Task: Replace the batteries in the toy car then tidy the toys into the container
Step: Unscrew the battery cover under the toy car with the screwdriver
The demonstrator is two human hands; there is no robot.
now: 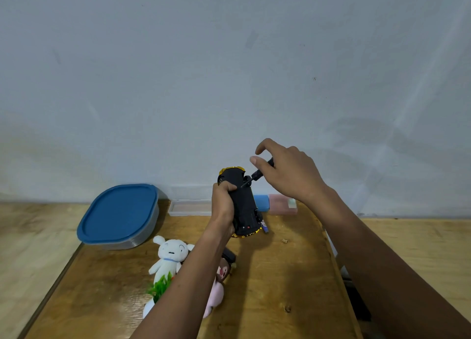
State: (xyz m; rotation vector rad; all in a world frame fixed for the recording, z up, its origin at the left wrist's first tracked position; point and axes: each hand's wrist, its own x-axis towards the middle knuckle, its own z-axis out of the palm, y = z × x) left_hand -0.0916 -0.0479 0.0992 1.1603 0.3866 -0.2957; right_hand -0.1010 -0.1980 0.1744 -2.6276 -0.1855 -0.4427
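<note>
Container of translucent grey plastic with a rounded blue lid (118,215) is seen at the far left, set at the back corner of a brown wooden table (280,275) against a pale wall. Just to its right, a shallow clear plastic box (190,207) is placed along the wall. Nearer the camera, a white plush dog with a blue collar (170,256) is laid on its back, with a small green plastic plant (160,285) at its feet. A pink-and-brown plush toy (218,285) beside them is partly hidden by the left forearm. Towards the middle, the left hand (224,203) is wrapped round the side of a black toy car with gold trim (243,201). The car is held above the table, nearly on end, with its dark underside turned to the camera. A small dark-blue cylindrical object (265,228) is seen just beside the car's lower end. The metal tip of a black-handled screwdriver (257,175) is set against the underside near the car's upper end. Its handle is gripped in the right hand (288,170), with the thumb stretched forward and the forefinger arched above it. Behind the car, a blue rectangular box (262,201) and a pink rectangular box (281,203) are lined up against the wall.
</note>
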